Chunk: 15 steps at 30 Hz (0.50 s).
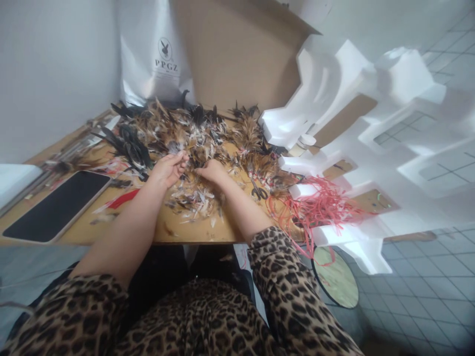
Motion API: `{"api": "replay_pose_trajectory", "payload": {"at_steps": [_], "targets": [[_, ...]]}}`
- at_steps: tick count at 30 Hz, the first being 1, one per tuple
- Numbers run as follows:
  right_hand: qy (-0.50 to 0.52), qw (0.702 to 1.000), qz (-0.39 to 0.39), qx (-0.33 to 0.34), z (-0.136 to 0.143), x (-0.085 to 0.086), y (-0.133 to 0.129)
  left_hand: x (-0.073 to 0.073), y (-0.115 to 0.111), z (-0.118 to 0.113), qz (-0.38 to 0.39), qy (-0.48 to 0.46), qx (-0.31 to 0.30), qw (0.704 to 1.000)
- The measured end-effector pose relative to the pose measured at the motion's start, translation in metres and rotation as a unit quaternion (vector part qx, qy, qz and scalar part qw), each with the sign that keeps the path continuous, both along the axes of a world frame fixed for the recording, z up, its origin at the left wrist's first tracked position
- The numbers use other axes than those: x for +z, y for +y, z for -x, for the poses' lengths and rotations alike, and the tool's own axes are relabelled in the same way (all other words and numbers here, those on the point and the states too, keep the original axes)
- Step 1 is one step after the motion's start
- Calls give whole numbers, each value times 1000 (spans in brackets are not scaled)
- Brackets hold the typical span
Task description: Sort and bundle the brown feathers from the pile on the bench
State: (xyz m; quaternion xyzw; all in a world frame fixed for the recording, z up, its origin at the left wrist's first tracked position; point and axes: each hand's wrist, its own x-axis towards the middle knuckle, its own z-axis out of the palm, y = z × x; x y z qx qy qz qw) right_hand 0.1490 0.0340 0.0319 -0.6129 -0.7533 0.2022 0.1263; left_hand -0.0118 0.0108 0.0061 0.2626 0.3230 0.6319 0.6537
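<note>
My left hand is closed over the table, thumb and fingertips pinched together beside a heap of brown and grey feathers. What the pinch holds is too small to make out. Just right of it, my right hand is turned palm down, its fingers drawn together at the feathers; its fingertips are partly hidden. Loose pale and brown feathers lie scattered below both hands. Bunched brown feathers stand behind on the right, and long black feathers lie to the left.
Dark-handled scissors lie right of my right forearm. A tangle of red ribbon strips hangs over the table's right edge by white foam packing. On the left lies a phone; a red strip sits nearby. Cardboard stands behind.
</note>
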Motion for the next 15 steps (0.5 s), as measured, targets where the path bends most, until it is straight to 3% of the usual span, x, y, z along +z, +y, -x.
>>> {"api": "replay_pose_trajectory", "payload": {"at_steps": [5, 9, 11, 15], "targets": [[-64, 997, -9, -28, 16, -10, 0, 1, -1, 1, -4, -9, 2, 1000], [68, 994, 65, -48, 2, -9, -1, 3, -3, -1, 4, -13, 3, 1000], [195, 970, 134, -51, -8, -5, -4, 3, -3, -2, 4, -16, 4, 1000], [422, 872, 248, -4, -28, 2, -11, 4, -4, -4, -3, -22, 1, 1000]]}}
